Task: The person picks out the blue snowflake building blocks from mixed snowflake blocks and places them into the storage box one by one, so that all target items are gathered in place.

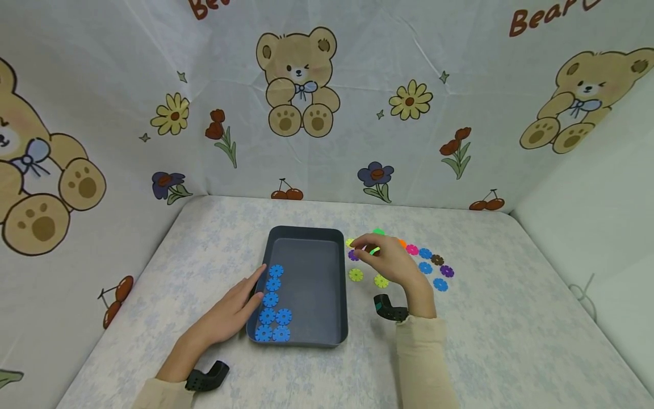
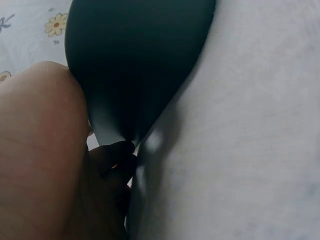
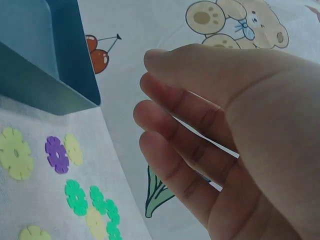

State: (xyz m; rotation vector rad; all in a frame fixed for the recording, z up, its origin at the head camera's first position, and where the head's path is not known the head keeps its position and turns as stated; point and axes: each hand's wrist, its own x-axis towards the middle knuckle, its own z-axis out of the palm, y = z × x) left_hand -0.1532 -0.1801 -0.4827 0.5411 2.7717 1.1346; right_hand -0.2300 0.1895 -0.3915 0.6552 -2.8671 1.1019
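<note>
A person's right grip (image 1: 390, 258) hangs above a scatter of loose discs (image 1: 412, 250) on the tabletop (image 1: 501, 341), fingers gently curved and spread a little, nothing visible between thumb and fingertips. Those fingertips point left, toward the gray tray (image 1: 317, 284), whose near wall stands just past them and whose long axis runs away from the person. Round discs offer no long axis of their own.

Closest to the fingertips is a purple disc (image 3: 57, 155), with a yellow disc (image 3: 73, 149) just beside it. Green discs (image 3: 76, 197) lie beneath and beyond the hand. Three loose blue discs (image 1: 425, 267) sit on the opposite side, to the right, past the back of the hand. The right grip, between them and the tray, is the nearer to every loose piece.

Across the tray, the left grip (image 1: 231, 313) rests against the left rim, its visible fingers more laid along than wrapped around it. Seven more blue pieces (image 1: 271, 299) lie flat inside, just right of that hand, in a column that doubles at its near end.
</note>
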